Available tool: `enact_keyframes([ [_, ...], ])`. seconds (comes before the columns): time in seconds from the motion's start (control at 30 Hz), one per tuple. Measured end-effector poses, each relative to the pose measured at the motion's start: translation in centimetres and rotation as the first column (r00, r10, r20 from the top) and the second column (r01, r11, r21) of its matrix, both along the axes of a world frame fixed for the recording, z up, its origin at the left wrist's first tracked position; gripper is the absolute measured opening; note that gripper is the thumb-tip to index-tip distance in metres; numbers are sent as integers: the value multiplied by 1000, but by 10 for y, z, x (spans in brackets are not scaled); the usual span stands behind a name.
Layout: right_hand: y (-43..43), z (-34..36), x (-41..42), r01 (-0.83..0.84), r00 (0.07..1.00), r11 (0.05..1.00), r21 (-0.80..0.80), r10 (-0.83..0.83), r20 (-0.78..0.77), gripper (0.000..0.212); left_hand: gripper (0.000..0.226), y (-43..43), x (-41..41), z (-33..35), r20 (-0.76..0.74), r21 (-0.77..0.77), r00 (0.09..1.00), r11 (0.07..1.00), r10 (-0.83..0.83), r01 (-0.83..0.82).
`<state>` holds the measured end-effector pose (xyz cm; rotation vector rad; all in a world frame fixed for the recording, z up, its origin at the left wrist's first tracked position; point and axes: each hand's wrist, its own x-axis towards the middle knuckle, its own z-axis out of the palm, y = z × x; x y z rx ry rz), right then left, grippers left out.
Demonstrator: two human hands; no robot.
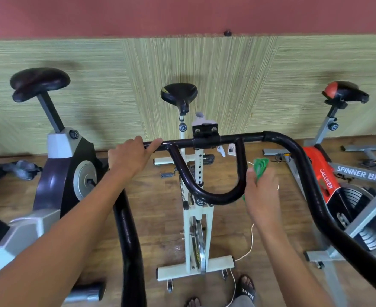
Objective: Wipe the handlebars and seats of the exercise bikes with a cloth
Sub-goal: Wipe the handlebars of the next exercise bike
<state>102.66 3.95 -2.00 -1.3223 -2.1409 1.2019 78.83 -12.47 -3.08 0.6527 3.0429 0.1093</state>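
Observation:
A black handlebar (227, 138) of the white exercise bike (197, 218) runs across the middle, with an inner U-shaped loop (204, 194) and long side bars. My left hand (130, 155) grips the left bend of the handlebar, thumb lying along the crossbar. My right hand (263, 191) holds a bunched green cloth (260, 166) just right of the U-loop's right arm, close to it. The bike's black seat (179, 94) stands beyond the bars.
A dark grey bike (67, 173) with a black seat (39, 83) stands on the left. An orange and grey spinner bike (346, 180) with a red-black seat (344, 91) is on the right. A thin cord (251, 240) lies on the wooden floor. My sandalled feet (246, 286) are below.

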Motion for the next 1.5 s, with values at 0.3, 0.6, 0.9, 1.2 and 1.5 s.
enact_keyframes([
  [0.3, -79, 8, -118, -691, 723, 439, 574, 441, 532, 75, 80, -13, -18, -2, 198, 350, 980, 931, 32, -101],
  [0.6, -81, -16, -82, -811, 580, 388, 438, 424, 696, 68, 72, -12, -12, -1, 135, 353, 991, 935, -7, -41],
  [0.9, -73, -14, -114, -763, 642, 479, 435, 474, 603, 67, 73, -14, -10, -1, 137, 314, 990, 949, -17, -27],
  [1.2, -51, -28, 3, -669, 739, 534, 517, 405, 538, 54, 71, -14, -6, -4, 87, 252, 995, 967, -39, 16],
  [1.5, 51, -18, -57, -407, 892, 863, 299, 305, 334, 58, 75, -7, -6, -3, 55, 149, 998, 989, -32, 24],
])
